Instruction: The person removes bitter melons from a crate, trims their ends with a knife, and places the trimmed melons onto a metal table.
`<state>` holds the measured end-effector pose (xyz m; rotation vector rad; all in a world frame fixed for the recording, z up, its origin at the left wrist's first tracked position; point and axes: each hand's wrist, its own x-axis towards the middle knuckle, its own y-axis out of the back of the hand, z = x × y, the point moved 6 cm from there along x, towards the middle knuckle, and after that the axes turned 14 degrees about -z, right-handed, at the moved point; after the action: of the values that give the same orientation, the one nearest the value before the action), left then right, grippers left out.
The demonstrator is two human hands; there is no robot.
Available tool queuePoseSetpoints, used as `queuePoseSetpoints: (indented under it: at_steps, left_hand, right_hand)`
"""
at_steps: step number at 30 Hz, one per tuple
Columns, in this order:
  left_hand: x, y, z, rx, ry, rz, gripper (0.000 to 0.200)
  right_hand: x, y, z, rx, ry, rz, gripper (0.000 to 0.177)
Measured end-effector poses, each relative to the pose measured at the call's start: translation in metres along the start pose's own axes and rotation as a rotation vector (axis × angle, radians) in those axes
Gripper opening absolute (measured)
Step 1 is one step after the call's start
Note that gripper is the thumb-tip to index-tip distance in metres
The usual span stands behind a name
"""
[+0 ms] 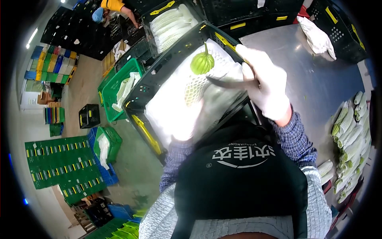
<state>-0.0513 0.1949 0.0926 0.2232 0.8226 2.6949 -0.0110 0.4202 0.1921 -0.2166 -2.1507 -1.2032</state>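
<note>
A green ribbed gourd point(202, 63) points its stem upward, its lower part inside a white foam net sleeve point(193, 88). My left hand point(188, 121), gloved in white and washed out by glare, is wrapped round the sleeve's lower end. In my right hand point(267, 81), also white-gloved, a curved dark-bladed knife point(230, 83) is gripped by its handle. The blade points left, its tip close to the net just below the gourd's bare top. Beneath both hands is a black crate point(139, 89) with yellow handles and white lining point(167, 107).
Another black crate behind holds net-sleeved produce point(173, 26). A metal table point(294, 75) lies right, with a pile of sleeved gourds point(352, 139) and a white bag point(316, 38). Green crates point(121, 89) stand left. A person in yellow point(113, 6) bends over crates at the back.
</note>
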Motion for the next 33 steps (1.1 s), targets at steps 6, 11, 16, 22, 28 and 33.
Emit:
queuePoseSetpoints:
  at_steps: [6, 11, 16, 22, 28, 33]
  left_hand:
    - [-0.001, -0.001, 0.006, 0.242, -0.274, 0.142, 0.073]
    - [-0.008, 0.008, 0.021, 0.447, -0.327, 0.224, 0.074]
    - [-0.011, 0.019, 0.028, 0.616, -0.301, 0.207, 0.079]
    - [0.032, 0.172, -0.030, 1.164, -0.115, 0.311, 0.089]
    - [0.047, 0.295, -0.088, 1.342, 0.063, 0.529, 0.083]
    - [0.036, 0.132, -0.125, 0.704, -0.093, -0.130, 0.047]
  right_hand:
    - [0.002, -0.012, 0.020, -0.048, -0.095, -0.027, 0.037]
    - [-0.011, -0.027, 0.056, 0.438, -0.417, -0.118, 0.027]
    - [-0.019, -0.033, 0.058, 0.444, -0.444, -0.177, 0.027]
    - [-0.036, -0.037, 0.073, 0.440, -0.474, -0.168, 0.024]
    - [-0.055, -0.056, 0.085, 0.428, -0.638, -0.289, 0.024]
    - [-0.074, -0.079, 0.092, 0.577, -0.661, -0.332, 0.025]
